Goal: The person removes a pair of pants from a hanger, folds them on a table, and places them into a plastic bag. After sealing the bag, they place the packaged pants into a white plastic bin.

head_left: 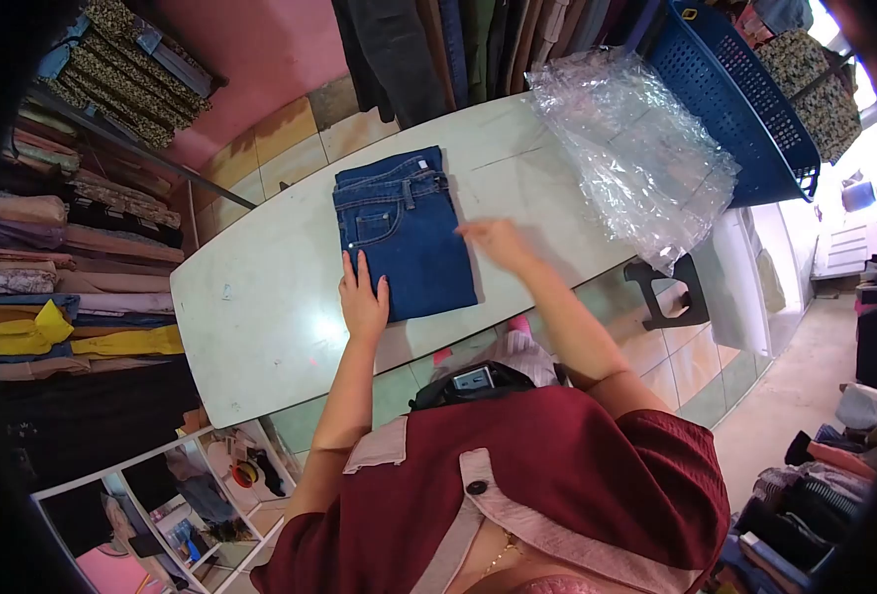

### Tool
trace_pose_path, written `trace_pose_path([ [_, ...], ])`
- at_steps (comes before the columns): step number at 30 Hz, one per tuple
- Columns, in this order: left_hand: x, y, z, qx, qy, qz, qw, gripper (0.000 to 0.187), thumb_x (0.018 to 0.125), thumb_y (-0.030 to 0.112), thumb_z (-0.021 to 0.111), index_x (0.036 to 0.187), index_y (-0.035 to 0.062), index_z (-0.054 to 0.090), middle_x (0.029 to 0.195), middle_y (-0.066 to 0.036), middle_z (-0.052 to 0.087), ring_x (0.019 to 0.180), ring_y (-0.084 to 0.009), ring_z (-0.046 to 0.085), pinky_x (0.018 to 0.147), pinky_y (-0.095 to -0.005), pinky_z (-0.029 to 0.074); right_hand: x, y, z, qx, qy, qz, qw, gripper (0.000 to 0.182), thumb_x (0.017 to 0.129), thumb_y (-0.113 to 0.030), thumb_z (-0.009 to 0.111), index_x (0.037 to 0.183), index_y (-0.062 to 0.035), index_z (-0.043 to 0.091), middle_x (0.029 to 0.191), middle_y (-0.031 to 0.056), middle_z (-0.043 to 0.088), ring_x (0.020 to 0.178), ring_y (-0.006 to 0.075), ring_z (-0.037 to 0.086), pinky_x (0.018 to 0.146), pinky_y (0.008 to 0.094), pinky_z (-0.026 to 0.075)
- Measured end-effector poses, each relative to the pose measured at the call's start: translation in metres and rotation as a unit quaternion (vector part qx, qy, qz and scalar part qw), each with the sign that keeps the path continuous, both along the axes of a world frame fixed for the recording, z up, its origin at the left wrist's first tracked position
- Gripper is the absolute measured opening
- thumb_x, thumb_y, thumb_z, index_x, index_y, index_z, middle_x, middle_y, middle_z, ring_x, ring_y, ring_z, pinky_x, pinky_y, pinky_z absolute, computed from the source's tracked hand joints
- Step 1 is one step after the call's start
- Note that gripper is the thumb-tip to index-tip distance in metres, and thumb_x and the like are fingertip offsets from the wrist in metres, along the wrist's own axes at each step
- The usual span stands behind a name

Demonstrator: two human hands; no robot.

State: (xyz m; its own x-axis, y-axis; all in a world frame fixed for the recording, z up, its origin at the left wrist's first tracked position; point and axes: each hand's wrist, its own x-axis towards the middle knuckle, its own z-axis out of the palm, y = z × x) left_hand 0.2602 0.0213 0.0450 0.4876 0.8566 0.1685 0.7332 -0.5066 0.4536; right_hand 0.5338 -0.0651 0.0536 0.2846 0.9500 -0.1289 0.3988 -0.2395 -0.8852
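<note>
A pair of folded dark blue jeans (pixel 423 247) lies flat on the white table (pixel 260 327), its waistband toward the far side and a front pocket facing up. My left hand (pixel 364 302) rests on the near left edge of the jeans, fingers spread over the denim. At the right edge, my right hand (pixel 498 243) has its fingers curled together, with the fingertips against the side of the fold. Its palm and part of the grip are hidden from above.
Crumpled clear plastic bags (pixel 646 148) cover the table's right end, beside a blue plastic basket (pixel 735 109). Trousers hang (pixel 448 49) beyond the far edge. Folded clothes fill shelves (pixel 82 267) at the left. A black stool-like object (pixel 671 292) stands by the near right edge.
</note>
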Motion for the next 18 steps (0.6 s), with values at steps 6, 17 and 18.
trace_pose_path([
  [6, 0.037, -0.036, -0.007, 0.009, 0.022, 0.088, 0.996, 0.059, 0.09, 0.025, 0.05, 0.143, 0.0084, 0.03, 0.149, -0.022, 0.02, 0.115, -0.045, 0.043, 0.098, -0.0475, 0.038, 0.18, -0.028, 0.043, 0.168, -0.592, -0.335, 0.714, 0.015, 0.081, -0.021, 0.06, 0.087, -0.0125, 0.071, 0.079, 0.0067, 0.069, 0.086, 0.03, 0.064, 0.084, 0.0499, 0.045],
  [17, 0.089, -0.07, -0.027, 0.003, -0.005, 0.176, 0.984, 0.063, 0.09, 0.03, 0.052, 0.144, 0.0075, 0.027, 0.148, -0.026, 0.017, 0.122, -0.0494, 0.035, 0.101, -0.0498, 0.034, 0.318, -0.044, 0.032, -0.074, -0.188, -0.162, 0.966, 0.02, 0.083, -0.028, 0.061, 0.084, -0.0104, 0.07, 0.083, 0.011, 0.069, 0.076, 0.0275, 0.066, 0.068, 0.0402, 0.049],
  [18, 0.088, -0.071, -0.029, -0.005, -0.022, 0.171, 0.985, 0.063, 0.09, 0.03, 0.052, 0.144, 0.0085, 0.027, 0.149, -0.024, 0.017, 0.123, -0.0495, 0.034, 0.102, -0.0492, 0.033, 0.317, -0.045, 0.048, -0.072, -0.189, -0.155, 0.967, 0.02, 0.083, -0.028, 0.061, 0.084, -0.0104, 0.07, 0.083, 0.011, 0.069, 0.076, 0.0275, 0.066, 0.068, 0.0402, 0.049],
])
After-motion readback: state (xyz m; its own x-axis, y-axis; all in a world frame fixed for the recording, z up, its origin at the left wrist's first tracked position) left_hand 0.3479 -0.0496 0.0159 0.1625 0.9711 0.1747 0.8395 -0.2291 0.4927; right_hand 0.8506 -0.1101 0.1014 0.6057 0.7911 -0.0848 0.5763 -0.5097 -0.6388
